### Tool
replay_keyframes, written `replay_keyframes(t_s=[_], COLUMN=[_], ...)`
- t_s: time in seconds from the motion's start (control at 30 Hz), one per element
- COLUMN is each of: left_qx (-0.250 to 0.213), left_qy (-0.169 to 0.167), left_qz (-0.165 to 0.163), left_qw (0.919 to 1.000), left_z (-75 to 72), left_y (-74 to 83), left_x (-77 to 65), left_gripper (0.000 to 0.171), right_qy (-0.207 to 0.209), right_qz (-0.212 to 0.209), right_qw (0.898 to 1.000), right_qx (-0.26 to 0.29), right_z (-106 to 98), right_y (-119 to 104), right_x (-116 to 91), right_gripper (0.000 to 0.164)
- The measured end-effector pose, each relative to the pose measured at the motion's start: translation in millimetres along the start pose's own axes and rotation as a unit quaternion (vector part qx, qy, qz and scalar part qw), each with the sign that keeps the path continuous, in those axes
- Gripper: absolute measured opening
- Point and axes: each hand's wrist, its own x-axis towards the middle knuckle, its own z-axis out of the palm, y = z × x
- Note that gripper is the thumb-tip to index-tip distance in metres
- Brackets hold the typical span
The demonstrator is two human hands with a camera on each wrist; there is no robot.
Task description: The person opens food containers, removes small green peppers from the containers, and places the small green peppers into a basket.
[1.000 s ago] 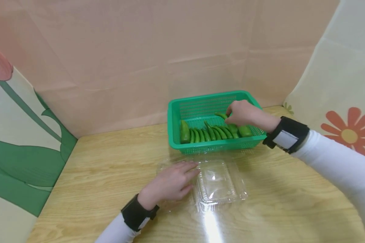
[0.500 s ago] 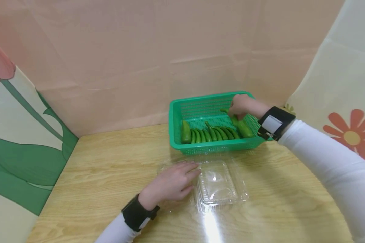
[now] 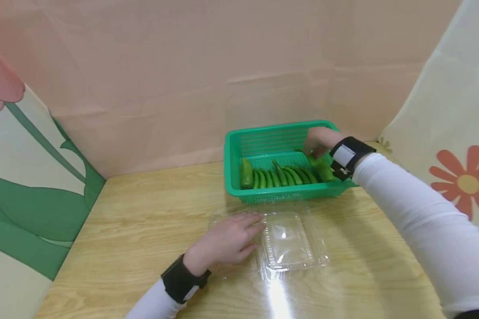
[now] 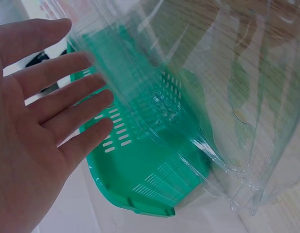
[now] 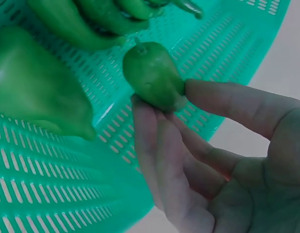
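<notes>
My right hand reaches into the right side of a green plastic basket. In the right wrist view its thumb and fingers pinch a small green pepper, seen nearly end-on. A larger, wider green pepper lies beside it on the basket floor. Several slim green peppers lie in a row along the front, with another thick one at the left end. My left hand, fingers extended, rests over the left half of an opened clear plastic clamshell box; its fingertips are at the clear plastic's edge.
The wooden table runs up to a pinkish cloth backdrop behind the basket. A flower-printed cloth hangs at the right, and another printed panel stands at the left. The clamshell lies just in front of the basket.
My right hand has shifted slightly right and lower within the basket, with a slim pepper moving along from the middle toward the thick right-hand pepper. My left hand has stayed on the clamshell.
</notes>
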Motion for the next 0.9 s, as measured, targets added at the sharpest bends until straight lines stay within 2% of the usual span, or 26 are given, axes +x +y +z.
replay_keyframes(t_s=[0.03, 0.1, 0.13, 0.2, 0.33, 0.43, 0.57, 0.7, 0.8, 0.9], left_qx=[0.000, 0.000, 0.000, -0.001, -0.004, -0.004, -0.003, 0.000, 0.002, 0.003], left_qy=[0.000, -0.001, -0.001, -0.002, -0.006, -0.006, -0.006, -0.001, 0.000, -0.001], left_qz=[0.001, 0.001, 0.001, 0.000, -0.002, -0.002, 0.000, 0.004, 0.004, 0.003], left_qw=[1.0000, 1.0000, 1.0000, 1.0000, 1.0000, 1.0000, 1.0000, 1.0000, 1.0000, 1.0000], left_z=[-0.1, -0.5, -0.6, -0.9, -1.1, -0.8, -0.3, 0.2, 0.0, -0.3], left_y=[0.1, 0.2, 0.1, -0.1, -0.6, -0.3, 0.6, 0.7, 0.6, 0.7], left_x=[0.1, 0.0, 0.1, 0.3, 0.6, 0.8, 0.8, 1.0, 1.2, 1.4], left_gripper=[0.052, 0.052, 0.052, 0.052, 0.052, 0.052, 0.052, 0.052, 0.052, 0.052], right_qy=[-0.010, -0.028, -0.037, -0.047, -0.058, -0.070, -0.080, -0.080, -0.078, -0.081], right_qz=[0.002, 0.004, 0.003, 0.006, 0.022, 0.035, 0.041, 0.056, 0.059, 0.059], right_qw=[1.000, 0.999, 0.999, 0.999, 0.996, 0.995, 0.995, 0.995, 0.995, 0.994], right_qx=[0.013, 0.031, 0.024, -0.006, -0.057, -0.068, -0.053, -0.027, -0.023, -0.033], right_z=[1, 2, 1, 1, -1, 1, 7, 11, 14, 18], right_y=[1, 4, 4, 5, 6, 9, 15, 18, 19, 21], right_x=[0, 1, 1, 3, 9, 14, 18, 21, 24, 28], right_gripper=[0.009, 0.026, 0.034, 0.037, 0.037, 0.035, 0.032, 0.040, 0.044, 0.041])
